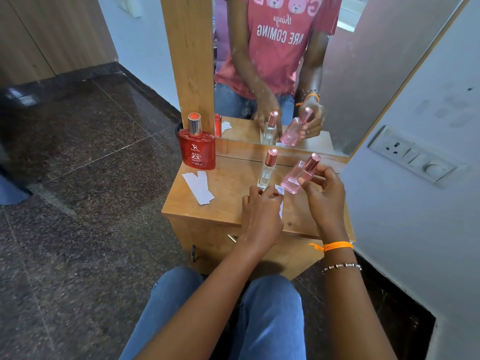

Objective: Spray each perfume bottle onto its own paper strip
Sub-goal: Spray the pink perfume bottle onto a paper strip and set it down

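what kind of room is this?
Probably a bedroom or dressing corner in a home: a small wooden vanity table under a wall mirror, perfume bottles such as the red one, and a wall switchboard.

A home dressing corner: a small wooden table (207, 203) under a wood-framed wall mirror (363, 74), a wall switchboard (413, 157) beside it, polished granite floor (78, 152).
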Tool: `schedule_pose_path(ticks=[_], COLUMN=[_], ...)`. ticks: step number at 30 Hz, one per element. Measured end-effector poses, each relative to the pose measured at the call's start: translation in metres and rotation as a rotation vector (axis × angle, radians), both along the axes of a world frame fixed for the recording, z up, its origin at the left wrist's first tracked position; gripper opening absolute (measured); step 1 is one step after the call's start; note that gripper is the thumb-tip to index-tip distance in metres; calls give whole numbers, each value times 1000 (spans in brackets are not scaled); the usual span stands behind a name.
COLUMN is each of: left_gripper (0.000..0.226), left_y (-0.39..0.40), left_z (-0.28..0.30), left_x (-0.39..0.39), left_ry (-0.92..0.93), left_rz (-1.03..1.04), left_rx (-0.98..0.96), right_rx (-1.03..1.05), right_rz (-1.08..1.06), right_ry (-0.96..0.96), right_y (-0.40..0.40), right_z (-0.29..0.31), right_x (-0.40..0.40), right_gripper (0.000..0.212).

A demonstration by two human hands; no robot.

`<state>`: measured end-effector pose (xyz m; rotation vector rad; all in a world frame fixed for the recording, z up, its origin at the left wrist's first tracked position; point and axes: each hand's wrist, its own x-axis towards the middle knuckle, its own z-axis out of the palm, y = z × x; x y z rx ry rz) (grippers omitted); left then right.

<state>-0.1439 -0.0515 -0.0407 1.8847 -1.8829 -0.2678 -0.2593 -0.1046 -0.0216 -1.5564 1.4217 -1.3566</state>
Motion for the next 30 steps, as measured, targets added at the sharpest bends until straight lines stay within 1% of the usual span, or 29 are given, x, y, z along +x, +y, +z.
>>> schedule_pose_path(ticks=[5, 12, 17, 25, 30], left_gripper=[40, 39, 40, 42, 38], left_y=[-2, -2, -1, 1, 3], left_z=[-1, -1, -1, -5, -1], left_x=[-2, -3, -3, 2, 5], left_ry=[12, 44, 65, 83, 181], left_rz=[-12, 0, -5, -31, -33], left_rx=[6, 2, 29, 23, -26], right_rx=[-17, 40, 19, 9, 9], right_rz=[47, 74, 93, 100, 84], right_ry=[41, 74, 122, 125, 123], right_y=[-6, -15, -15, -14, -9], right_z=[3, -1, -2, -3, -3], right_x=[2, 4, 8, 8, 9], right_gripper=[26, 27, 28, 27, 36])
